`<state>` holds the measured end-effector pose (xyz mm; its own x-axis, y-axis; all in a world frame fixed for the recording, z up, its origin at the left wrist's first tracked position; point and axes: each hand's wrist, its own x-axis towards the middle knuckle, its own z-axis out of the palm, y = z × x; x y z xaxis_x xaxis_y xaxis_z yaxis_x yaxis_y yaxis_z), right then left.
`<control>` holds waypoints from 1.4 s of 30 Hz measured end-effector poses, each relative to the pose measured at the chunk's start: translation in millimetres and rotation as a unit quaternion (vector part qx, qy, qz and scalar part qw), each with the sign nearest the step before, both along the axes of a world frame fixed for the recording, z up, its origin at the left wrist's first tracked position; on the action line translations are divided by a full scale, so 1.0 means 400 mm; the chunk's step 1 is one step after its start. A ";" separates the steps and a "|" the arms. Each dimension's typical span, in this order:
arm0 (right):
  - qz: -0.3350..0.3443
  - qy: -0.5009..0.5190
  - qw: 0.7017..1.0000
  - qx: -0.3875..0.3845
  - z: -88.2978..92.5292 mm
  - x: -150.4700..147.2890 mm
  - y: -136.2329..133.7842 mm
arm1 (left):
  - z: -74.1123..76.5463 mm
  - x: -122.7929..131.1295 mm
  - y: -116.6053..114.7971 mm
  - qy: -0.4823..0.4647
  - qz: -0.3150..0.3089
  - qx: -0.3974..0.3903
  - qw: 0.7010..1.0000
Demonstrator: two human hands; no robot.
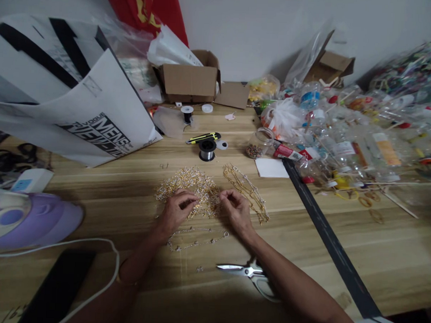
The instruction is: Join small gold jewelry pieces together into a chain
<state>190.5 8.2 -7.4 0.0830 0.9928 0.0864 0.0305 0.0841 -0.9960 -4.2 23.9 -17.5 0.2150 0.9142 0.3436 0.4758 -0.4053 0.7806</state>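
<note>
A heap of gold and silver beaded chain pieces [189, 179] lies in the middle of the wooden table. My left hand [177, 208] is over the heap's left front part, thumb and fingertips pinched together. At the heap's right edge, my right hand [237, 211] also pinches; anything between either hand's fingertips is too small to make out. Beyond my right hand lie gold and silver chains [248, 189], stretched out side by side. One silver chain [197, 244] forms a loose loop in front of the heap. Scissors [246, 271] rest partly under my right forearm.
A wire spool [207, 150] and a yellow-black utility knife [203, 138] lie behind the heap. A jar of beads [257, 144] stands near many plastic bottles [348, 148] on the right. Left are a large paper bag [97, 99], a purple-white device [48, 221] and a black phone [58, 285].
</note>
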 end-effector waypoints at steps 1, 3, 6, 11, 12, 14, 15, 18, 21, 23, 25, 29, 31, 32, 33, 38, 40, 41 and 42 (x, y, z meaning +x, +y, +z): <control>-0.001 0.000 1.000 0.001 0.000 0.000 0.000 | -0.001 0.000 0.000 -0.001 -0.002 0.000 1.000; 0.001 -0.002 1.000 0.002 0.001 0.000 -0.001 | -0.002 -0.001 0.001 -0.005 -0.003 -0.001 1.000; 0.001 0.000 1.000 0.001 0.001 0.000 -0.001 | -0.001 -0.001 0.001 -0.010 -0.003 -0.004 1.000; 0.003 0.005 1.000 -0.001 0.001 0.000 -0.001 | 0.000 0.003 -0.001 -0.011 -0.009 -0.008 1.000; 0.002 0.004 1.000 -0.001 0.001 0.000 -0.001 | -0.002 0.003 -0.001 -0.014 -0.009 -0.005 1.000; 0.001 0.003 1.000 0.000 0.001 0.000 -0.001 | -0.007 0.003 0.000 -0.018 -0.010 0.004 1.000; 0.001 0.002 1.000 0.000 0.001 0.000 -0.001 | -0.009 0.003 0.001 -0.019 -0.010 0.008 1.000; -0.004 0.001 1.000 -0.002 0.001 0.000 -0.001 | -0.015 0.002 0.004 -0.018 -0.012 0.016 1.000; -0.009 -0.002 1.000 -0.002 -0.001 0.000 0.000 | -0.014 0.003 0.004 -0.019 -0.014 0.020 1.000; -0.008 -0.001 1.000 -0.003 -0.002 0.000 0.000 | -0.010 0.004 0.004 -0.016 -0.019 0.019 1.000; -0.004 0.001 1.000 -0.004 -0.003 0.001 0.000 | -0.006 0.005 0.003 -0.013 -0.026 0.017 0.999; -0.004 -0.004 1.000 -0.006 -0.001 0.002 0.000 | -0.006 0.005 0.003 -0.017 -0.027 0.021 0.999; -0.007 -0.003 1.000 -0.005 0.000 0.001 0.000 | -0.007 0.005 0.002 -0.014 -0.026 0.024 0.999; -0.007 0.000 1.000 -0.004 0.001 0.001 0.000 | -0.006 0.005 0.002 -0.011 -0.027 0.026 0.999; -0.006 0.003 1.000 -0.005 0.001 0.000 0.000 | -0.006 0.006 0.001 -0.007 -0.026 0.028 0.999; -0.002 0.011 1.000 -0.008 0.001 0.000 0.000 | 0.002 0.007 -0.003 0.029 -0.030 0.046 0.998; -0.003 0.005 1.000 -0.006 0.001 0.000 0.000 | 0.002 0.006 -0.004 0.044 -0.035 0.055 0.997; -0.003 0.001 1.000 -0.005 0.001 0.000 0.000 | 0.001 0.005 -0.004 0.051 -0.037 0.058 0.996; -0.003 -0.003 1.000 -0.004 0.001 0.001 0.000 | 0.000 0.004 -0.004 0.058 -0.039 0.060 0.996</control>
